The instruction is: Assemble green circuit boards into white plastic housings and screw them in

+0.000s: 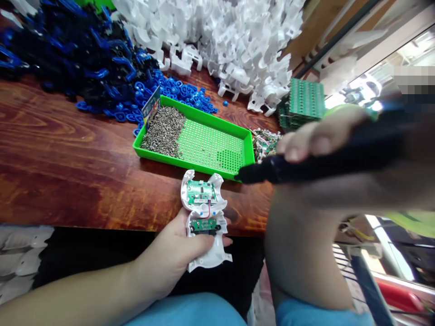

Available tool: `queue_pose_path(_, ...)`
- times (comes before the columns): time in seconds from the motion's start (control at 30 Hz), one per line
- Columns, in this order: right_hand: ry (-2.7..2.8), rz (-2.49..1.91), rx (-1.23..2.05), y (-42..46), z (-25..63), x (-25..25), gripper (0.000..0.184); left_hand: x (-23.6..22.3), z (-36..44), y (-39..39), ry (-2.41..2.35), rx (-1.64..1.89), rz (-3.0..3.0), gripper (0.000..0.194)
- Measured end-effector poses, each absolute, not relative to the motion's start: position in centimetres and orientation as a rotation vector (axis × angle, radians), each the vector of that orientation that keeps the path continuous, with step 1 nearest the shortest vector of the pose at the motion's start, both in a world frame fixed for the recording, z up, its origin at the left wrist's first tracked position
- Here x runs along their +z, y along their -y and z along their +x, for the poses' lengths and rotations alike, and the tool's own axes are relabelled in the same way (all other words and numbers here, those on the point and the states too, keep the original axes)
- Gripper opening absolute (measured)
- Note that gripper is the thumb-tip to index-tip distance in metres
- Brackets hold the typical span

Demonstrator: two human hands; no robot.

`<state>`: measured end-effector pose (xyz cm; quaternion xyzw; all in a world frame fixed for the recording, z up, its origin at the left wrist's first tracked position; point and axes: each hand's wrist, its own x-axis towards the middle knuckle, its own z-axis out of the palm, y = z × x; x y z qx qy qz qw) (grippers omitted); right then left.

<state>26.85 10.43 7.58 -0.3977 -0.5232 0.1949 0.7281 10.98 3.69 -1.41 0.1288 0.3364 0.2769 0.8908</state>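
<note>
My left hand (pixel 176 253) grips a white plastic shell (pixel 204 213) at the table's front edge. Two small green circuit boards with thin red and blue wires sit inside the shell. My right hand (pixel 319 136) is wrapped round a black electric screwdriver (pixel 306 165). The tool lies nearly level, and its tip (pixel 241 175) points left, over the near right corner of the green tray (pixel 217 167). The tip is above and to the right of the shell, not touching it.
The green tray holds a heap of small metal screws (pixel 163 131) at its left end. Behind it lie blue and black plastic parts (pixel 84 59), a big pile of white shells (pixel 220 40), and stacked green circuit boards (pixel 304 99). The wooden table (pixel 68 172) stretches left.
</note>
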Motion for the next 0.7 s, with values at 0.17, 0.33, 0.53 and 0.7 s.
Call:
queue_pose_path(0.17, 1.148, -0.734, 0.422, -15.6, 25.9, 4.9, 0.009, -1.5, 10.8, -3.6, -0.677, 0.571, 0.249, 0.035)
queue_pose_path(0.33, 1.235, -0.633, 0.405, -17.2, 25.9, 3.1, 0.014, -1.7, 10.8, -3.7, -0.670, 0.563, 0.252, 0.034)
queue_pose_path(0.53, 1.227, -0.676, 0.390, -17.0, 25.6, 2.9, 0.013, -1.7, 10.7, -3.7, -0.681, 0.545, 0.267, 0.034)
queue_pose_path(0.7, 1.252, -0.634, 0.440, -16.8, 25.4, 2.8, 0.014, -1.6, 10.9, -3.5, -0.693, 0.567, 0.265, 0.034)
